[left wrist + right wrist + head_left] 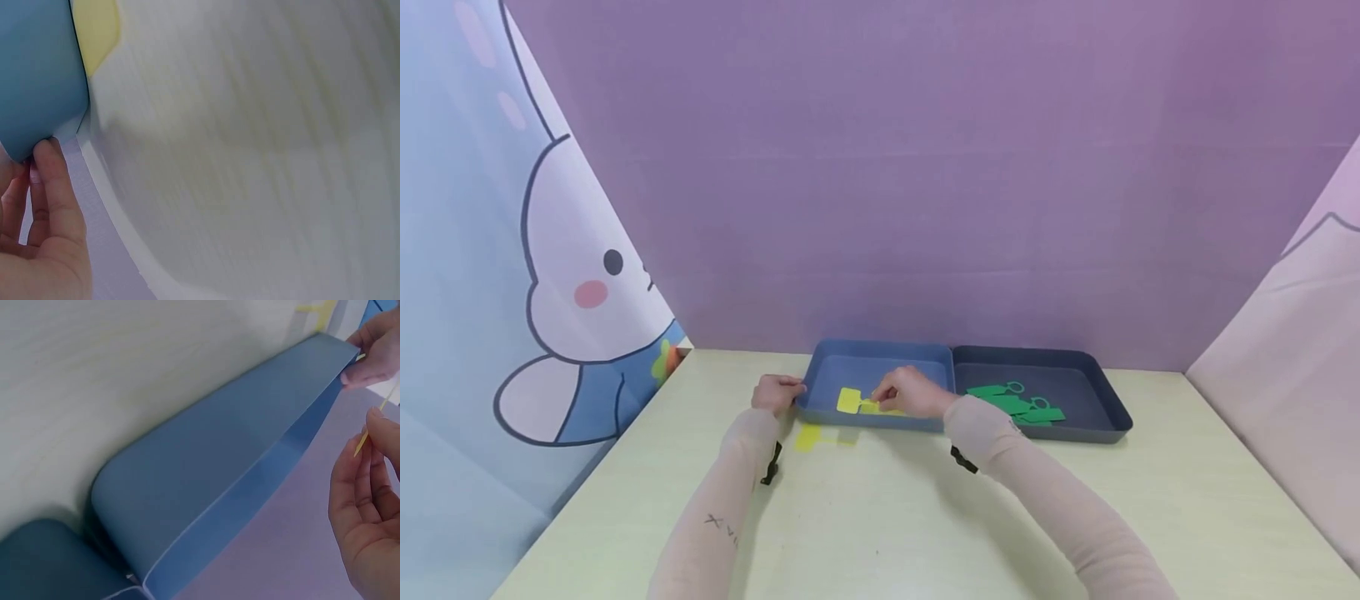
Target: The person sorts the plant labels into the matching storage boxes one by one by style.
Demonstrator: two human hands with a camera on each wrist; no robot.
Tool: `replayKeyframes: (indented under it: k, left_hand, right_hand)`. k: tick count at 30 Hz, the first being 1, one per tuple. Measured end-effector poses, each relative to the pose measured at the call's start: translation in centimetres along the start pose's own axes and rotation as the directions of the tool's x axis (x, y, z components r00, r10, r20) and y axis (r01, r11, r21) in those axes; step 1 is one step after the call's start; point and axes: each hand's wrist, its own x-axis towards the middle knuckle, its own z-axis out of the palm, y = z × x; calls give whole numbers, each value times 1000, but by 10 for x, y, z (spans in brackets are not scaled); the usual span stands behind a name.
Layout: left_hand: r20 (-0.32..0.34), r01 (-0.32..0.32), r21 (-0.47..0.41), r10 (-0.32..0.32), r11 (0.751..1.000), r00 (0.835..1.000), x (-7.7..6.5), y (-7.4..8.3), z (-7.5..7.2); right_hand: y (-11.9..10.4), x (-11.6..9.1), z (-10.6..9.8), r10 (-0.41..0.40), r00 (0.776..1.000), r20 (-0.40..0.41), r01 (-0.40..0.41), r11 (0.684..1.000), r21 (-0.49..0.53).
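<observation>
My left hand [775, 392] pinches the left rim of a blue tray [880, 354] between thumb and fingers, as the left wrist view also shows. Over the front part of that tray, my right hand [916, 392] pinches a flat yellow tag [849, 401] by its narrow end, its square part pointing left. The right wrist view shows this tag [360, 445] edge-on between thumb and fingertips. More yellow [891, 412] shows in the tray below the right hand, partly hidden by it. Another yellow tag [808, 437] lies on the table just before the tray's front left corner.
A dark tray [1075, 383] adjoins the blue one on the right. Several green tags [1007, 405] with ring ends lie in its left part. Behind both trays hangs a purple cloth [880, 208]. The pale table [850, 517] extends in front.
</observation>
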Motion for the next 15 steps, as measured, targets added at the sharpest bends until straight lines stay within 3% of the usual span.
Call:
replayKeyframes:
  k: [15]
  left_hand:
    - [-8,-13,-16,13,1000,1000,6,-12,2]
  right_hand:
    - [16,12,12,51,997,-54,-55,996,-72]
